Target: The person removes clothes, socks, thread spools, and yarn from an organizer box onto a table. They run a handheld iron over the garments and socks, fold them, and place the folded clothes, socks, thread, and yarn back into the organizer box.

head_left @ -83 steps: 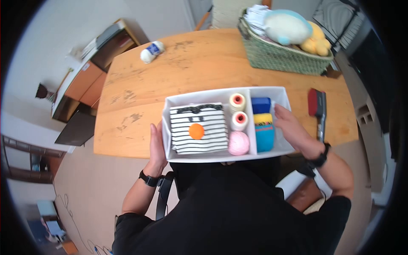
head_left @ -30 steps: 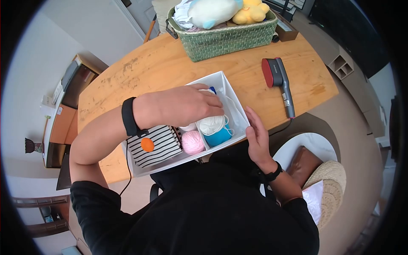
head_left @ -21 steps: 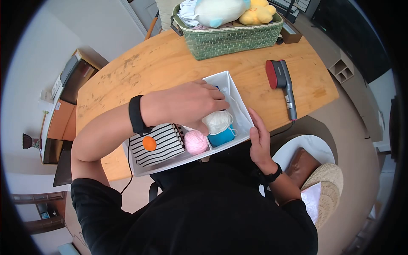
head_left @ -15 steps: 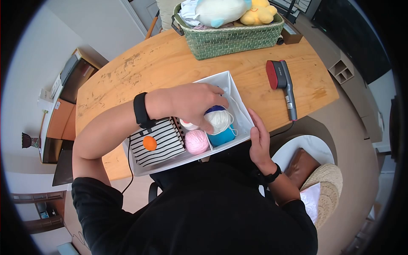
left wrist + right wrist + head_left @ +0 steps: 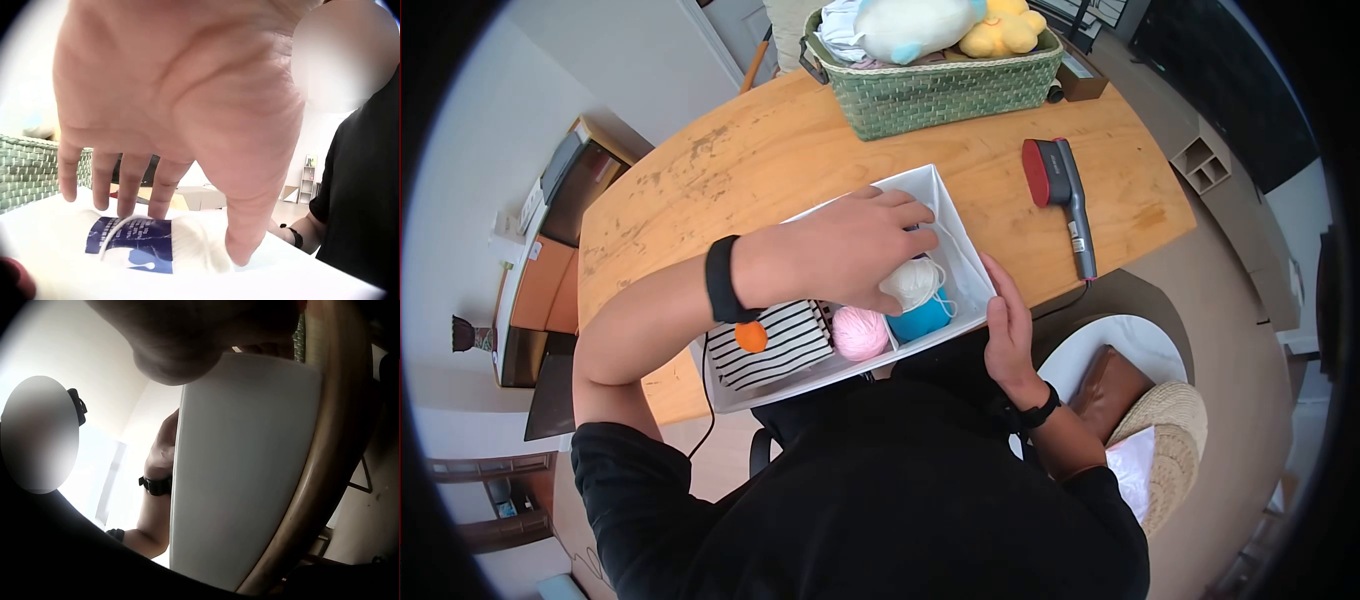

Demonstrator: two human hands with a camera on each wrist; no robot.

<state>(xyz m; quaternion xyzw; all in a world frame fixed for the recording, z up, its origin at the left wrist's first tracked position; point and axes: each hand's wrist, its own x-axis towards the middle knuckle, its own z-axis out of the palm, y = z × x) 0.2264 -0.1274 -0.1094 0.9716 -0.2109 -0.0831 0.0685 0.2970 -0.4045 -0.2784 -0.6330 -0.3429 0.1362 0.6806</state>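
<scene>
A white divided box (image 5: 968, 262) lies at the table's near edge. My left hand (image 5: 840, 250) reaches across into its right compartment, over a ball of white yarn (image 5: 914, 286) with a blue label. In the left wrist view the fingers reach down fairly straight to the yarn ball (image 5: 194, 244), the thumb at its right end. A turquoise item (image 5: 922, 320) sits under the yarn. The left compartment holds folded striped cloth (image 5: 785, 350) with an orange spot and a pink yarn ball (image 5: 860, 334). My right hand (image 5: 1008, 325) rests against the box's right end, fingers extended.
On the wooden table (image 5: 700, 180), a green woven basket (image 5: 945, 103) of plush toys stands at the back. A handheld steamer (image 5: 1072, 205) with a red head lies right of the box. A white stool (image 5: 1135, 335) bearing a brown pouch and woven items stands at lower right.
The white yarn ball, on the far table at first, is now in the box's right compartment. My left hand left the box's left end and now reaches over the yarn, shifting slightly there.
</scene>
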